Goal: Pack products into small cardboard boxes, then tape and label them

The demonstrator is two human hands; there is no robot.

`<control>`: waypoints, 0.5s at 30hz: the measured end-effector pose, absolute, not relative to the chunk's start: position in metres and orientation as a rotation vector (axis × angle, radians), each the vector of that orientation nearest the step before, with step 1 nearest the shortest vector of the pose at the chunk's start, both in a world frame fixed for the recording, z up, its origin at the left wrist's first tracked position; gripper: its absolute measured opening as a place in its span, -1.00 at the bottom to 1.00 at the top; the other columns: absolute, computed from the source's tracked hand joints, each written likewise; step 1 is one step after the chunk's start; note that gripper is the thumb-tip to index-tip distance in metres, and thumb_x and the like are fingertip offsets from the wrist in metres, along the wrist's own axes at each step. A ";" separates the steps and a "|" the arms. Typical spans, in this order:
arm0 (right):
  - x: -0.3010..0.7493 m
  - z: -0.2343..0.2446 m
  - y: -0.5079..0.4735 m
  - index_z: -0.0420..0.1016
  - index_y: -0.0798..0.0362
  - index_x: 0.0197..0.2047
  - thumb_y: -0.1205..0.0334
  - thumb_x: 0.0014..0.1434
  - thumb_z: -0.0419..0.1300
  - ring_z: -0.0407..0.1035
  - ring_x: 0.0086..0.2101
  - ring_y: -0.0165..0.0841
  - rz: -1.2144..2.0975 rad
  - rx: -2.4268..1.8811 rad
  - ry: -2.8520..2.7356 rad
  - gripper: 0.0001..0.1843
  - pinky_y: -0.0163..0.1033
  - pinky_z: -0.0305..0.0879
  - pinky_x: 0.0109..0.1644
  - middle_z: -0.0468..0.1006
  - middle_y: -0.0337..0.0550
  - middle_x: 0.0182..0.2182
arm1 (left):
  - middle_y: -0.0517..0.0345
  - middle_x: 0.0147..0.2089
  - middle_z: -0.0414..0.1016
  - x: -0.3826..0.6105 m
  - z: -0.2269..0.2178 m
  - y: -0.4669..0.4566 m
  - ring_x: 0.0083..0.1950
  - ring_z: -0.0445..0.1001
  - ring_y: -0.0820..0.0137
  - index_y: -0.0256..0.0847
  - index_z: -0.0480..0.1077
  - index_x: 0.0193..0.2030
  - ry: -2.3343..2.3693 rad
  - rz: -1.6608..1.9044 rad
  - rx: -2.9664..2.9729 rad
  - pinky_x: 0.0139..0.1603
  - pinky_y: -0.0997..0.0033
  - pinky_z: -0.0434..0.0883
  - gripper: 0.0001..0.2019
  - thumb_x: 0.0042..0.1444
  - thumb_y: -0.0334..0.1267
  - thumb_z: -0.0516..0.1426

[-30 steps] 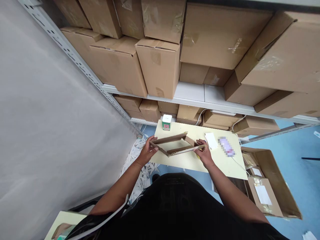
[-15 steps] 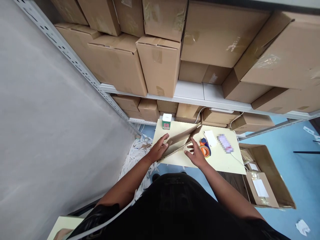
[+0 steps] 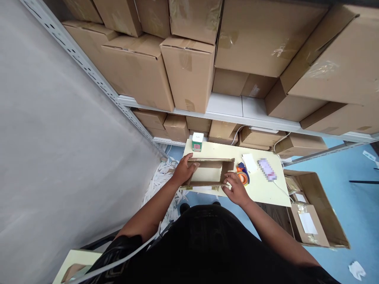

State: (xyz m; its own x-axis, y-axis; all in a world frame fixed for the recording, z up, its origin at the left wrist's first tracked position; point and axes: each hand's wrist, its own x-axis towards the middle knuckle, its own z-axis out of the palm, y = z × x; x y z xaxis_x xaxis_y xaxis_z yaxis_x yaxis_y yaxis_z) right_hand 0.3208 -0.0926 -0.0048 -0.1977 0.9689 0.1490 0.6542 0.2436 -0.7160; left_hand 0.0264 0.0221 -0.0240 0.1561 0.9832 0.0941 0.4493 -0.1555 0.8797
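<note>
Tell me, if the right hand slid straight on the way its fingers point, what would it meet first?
The cardboard box: fingertips of the right hand seem to touch its near wall.

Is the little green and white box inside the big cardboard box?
No, the little green and white box stands on the table behind the cardboard box, outside it.

Cardboard box (image 3: pixel 207 175), a moment ago collapsed and slanted, now square and open
</note>
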 end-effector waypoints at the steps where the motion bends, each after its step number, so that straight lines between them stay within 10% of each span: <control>1: 0.324 -0.007 -0.096 0.48 -0.09 -0.14 0.13 0.20 0.27 0.33 0.14 0.02 0.674 -1.489 -1.913 -0.84 0.21 0.34 0.19 0.45 0.02 0.09 | -0.06 0.26 0.46 0.027 -0.028 0.025 0.30 0.41 0.07 -0.13 0.37 0.31 1.397 0.953 1.714 0.40 -0.03 0.29 -0.50 0.22 -0.22 0.21; 7: 0.348 -0.032 -0.087 0.25 -0.03 0.37 -0.08 0.13 0.37 0.12 0.35 0.13 0.523 -1.558 -1.770 -0.19 0.35 0.10 0.40 0.27 0.16 0.33 | -0.06 0.12 0.52 0.030 -0.054 0.032 0.19 0.46 0.07 -0.15 0.47 0.11 1.481 0.951 1.732 0.29 -0.07 0.38 -0.65 0.20 -0.36 0.10; 15: 0.352 -0.065 -0.070 0.11 -0.02 0.49 -0.15 0.22 0.30 0.16 0.36 0.05 0.715 -1.557 -1.843 -0.10 0.27 0.19 0.40 0.23 0.15 0.39 | -0.08 0.05 0.50 0.032 -0.074 0.040 0.15 0.45 0.08 -0.18 0.46 -0.01 1.547 0.938 1.775 0.29 -0.04 0.35 -0.75 0.20 -0.36 0.08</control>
